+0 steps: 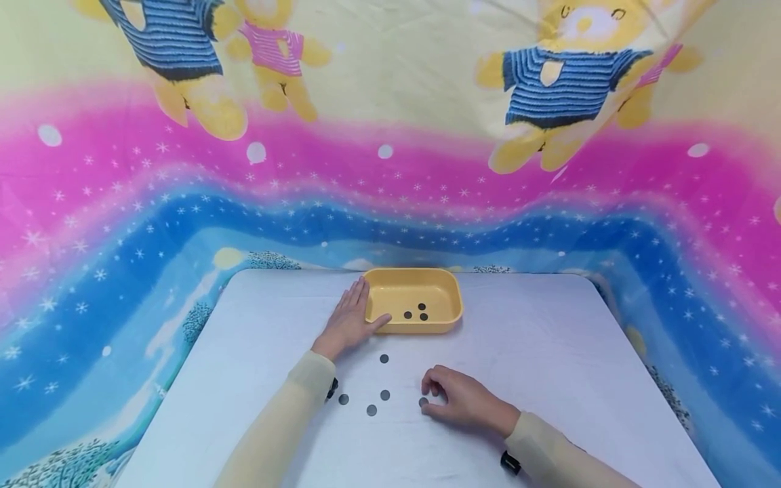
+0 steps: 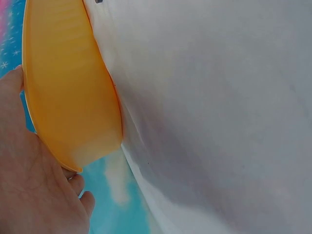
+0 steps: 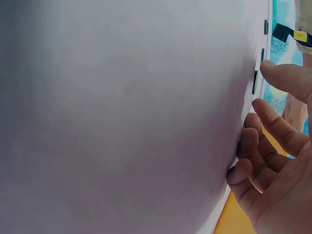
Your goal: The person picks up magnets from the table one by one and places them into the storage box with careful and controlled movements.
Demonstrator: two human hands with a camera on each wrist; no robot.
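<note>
My left hand [image 1: 349, 320] rests against the left end of a yellow rectangular tray [image 1: 383, 329]. Its fingers lie straight along that end, with the thumb by the front rim. Three small dark round discs [image 1: 408, 315] lie inside the tray, towards its right. On the cloth, my right hand [image 1: 466, 401] is beside a dark disc [image 1: 424, 402], thumb and bent fingers apart. Another disc [image 1: 436, 392] shows through the gap between them. In the right wrist view a disc [image 3: 255, 82] appears edge-on by the thumb; I see nothing held.
Several more dark discs [image 1: 371, 410] are scattered on the white-covered table [image 1: 537, 325] between the two hands. A patterned cloth [image 1: 390, 224] with bears and snowflakes hangs around the table's back and sides. Dark devices [image 1: 510, 463] are strapped at the wrists.
</note>
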